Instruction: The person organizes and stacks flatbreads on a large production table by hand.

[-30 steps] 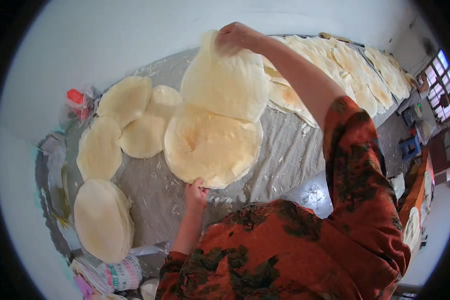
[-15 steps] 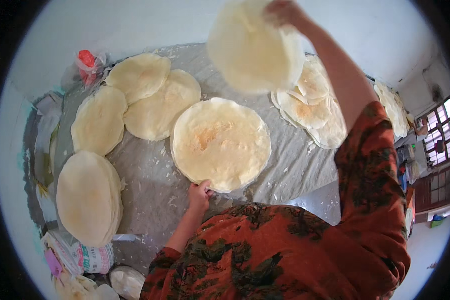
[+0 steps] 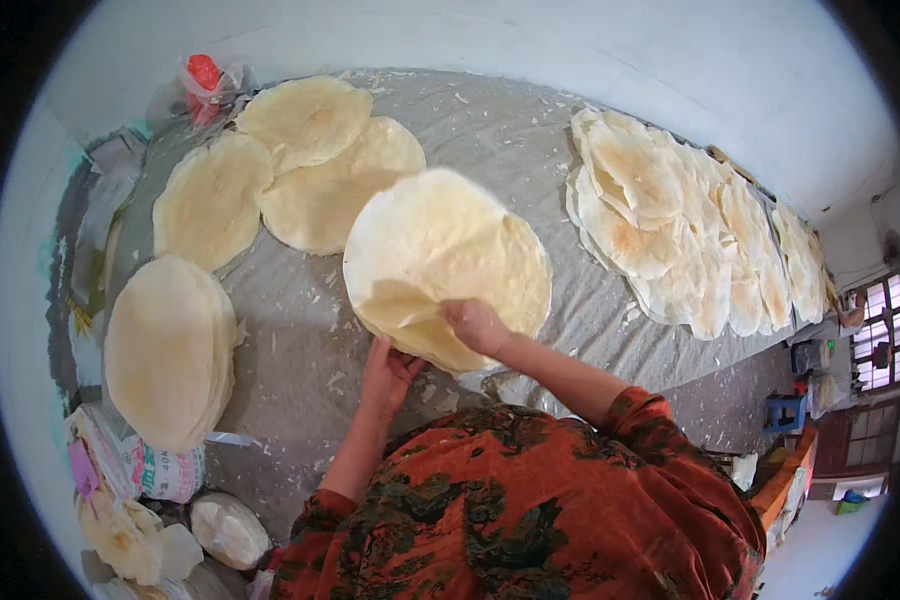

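Note:
In the middle of the covered table lies a pile of thin round flatbreads (image 3: 450, 230). My right hand (image 3: 475, 325) reaches over its near side, closed on the edge of the top flatbread, which is buckled into a fold there. At the pile's near left rim rests my left hand (image 3: 388, 375), fingers apart and touching the edge; some fingertips are hidden. Two overlapping flatbreads (image 3: 305, 120) lie behind to the left, beside another round one (image 3: 213, 200). A thicker stack of pale flatbreads (image 3: 168, 352) stands at the left edge.
Many overlapping flatbreads (image 3: 660, 220) spread along the right of the grey table cover (image 3: 490, 110), which is strewn with flakes. A red item in a clear bag (image 3: 204, 85) stands at the back left. Sacks (image 3: 170, 472) sit at lower left, a blue stool (image 3: 785, 412) far right.
My right hand has come down from the far right with a flatbread, which now lies over the middle pile. My left hand has eased its pinch on the rim. The view has shifted.

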{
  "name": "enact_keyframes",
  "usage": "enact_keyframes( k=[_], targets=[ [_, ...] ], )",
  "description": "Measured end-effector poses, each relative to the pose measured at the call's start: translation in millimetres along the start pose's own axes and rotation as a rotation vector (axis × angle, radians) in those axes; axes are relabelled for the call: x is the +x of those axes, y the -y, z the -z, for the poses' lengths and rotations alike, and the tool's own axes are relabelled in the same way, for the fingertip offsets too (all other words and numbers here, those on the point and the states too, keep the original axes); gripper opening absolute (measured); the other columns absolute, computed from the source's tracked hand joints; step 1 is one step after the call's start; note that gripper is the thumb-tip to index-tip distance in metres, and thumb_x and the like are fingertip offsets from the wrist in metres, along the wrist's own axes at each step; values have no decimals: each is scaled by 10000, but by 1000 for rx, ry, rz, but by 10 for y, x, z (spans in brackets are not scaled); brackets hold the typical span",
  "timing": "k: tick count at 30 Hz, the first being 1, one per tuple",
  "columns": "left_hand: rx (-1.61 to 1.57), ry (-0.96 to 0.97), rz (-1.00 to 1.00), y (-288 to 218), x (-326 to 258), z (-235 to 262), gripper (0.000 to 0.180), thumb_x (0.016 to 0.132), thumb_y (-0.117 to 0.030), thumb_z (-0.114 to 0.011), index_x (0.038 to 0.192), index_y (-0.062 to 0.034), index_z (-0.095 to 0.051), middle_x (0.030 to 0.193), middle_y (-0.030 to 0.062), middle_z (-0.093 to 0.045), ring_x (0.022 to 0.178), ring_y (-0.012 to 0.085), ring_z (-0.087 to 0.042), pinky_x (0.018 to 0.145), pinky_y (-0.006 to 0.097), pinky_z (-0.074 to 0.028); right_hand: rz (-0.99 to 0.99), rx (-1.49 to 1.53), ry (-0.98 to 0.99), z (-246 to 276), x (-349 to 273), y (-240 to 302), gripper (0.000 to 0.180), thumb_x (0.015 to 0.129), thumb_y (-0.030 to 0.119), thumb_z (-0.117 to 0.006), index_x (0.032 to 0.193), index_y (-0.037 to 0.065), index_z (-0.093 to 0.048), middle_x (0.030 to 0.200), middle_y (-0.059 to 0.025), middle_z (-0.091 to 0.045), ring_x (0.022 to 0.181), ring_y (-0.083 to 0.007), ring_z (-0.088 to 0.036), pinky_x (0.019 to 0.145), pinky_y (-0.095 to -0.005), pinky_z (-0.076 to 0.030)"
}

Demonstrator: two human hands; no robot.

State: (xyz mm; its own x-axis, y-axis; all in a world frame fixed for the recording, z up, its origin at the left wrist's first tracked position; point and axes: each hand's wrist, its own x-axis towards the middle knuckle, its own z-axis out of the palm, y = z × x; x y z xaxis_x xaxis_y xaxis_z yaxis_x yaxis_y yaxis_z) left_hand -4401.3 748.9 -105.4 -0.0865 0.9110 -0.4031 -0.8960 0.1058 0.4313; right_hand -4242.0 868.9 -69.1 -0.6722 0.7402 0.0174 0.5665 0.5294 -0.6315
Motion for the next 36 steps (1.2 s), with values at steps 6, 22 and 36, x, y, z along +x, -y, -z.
enact_keyframes(
  k=[6, 22, 36],
  targets=[
    [221, -119, -62, -58, 16, -129, 424, 797, -25, -465, 1213, -58, -387, 1158, 108, -512, 1032, 267, -545, 851, 429, -487, -47, -55, 90, -68, -124, 200, 240, 859, 232, -494, 977, 68, -623, 891, -177, -628, 825, -353, -593, 743, -418, -470],
    [427, -282, -206, 146, 206, 45, 648, 711, 136, -548, 1281, -62, -312, 1215, 146, -450, 1047, 291, -519, 843, 407, -494, -140, 285, -473, 2321, 572, 47, 119, 724, 125, -582, 746, 36, -658, 691, -85, -648, 584, -158, -592, 539, -319, -474],
    [424, -380, -204, 42, 122, 187, 627, 670, 125, -576, 1231, -50, -359, 1120, 134, -516, 1001, 284, -548, 816, 395, -499, -1076, -525, -1023, 3404, -1485, -3258, 275, 750, 194, -532, 896, -29, -600, 849, -191, -638, 813, -332, -603, 733, -387, -462]
  ],
)
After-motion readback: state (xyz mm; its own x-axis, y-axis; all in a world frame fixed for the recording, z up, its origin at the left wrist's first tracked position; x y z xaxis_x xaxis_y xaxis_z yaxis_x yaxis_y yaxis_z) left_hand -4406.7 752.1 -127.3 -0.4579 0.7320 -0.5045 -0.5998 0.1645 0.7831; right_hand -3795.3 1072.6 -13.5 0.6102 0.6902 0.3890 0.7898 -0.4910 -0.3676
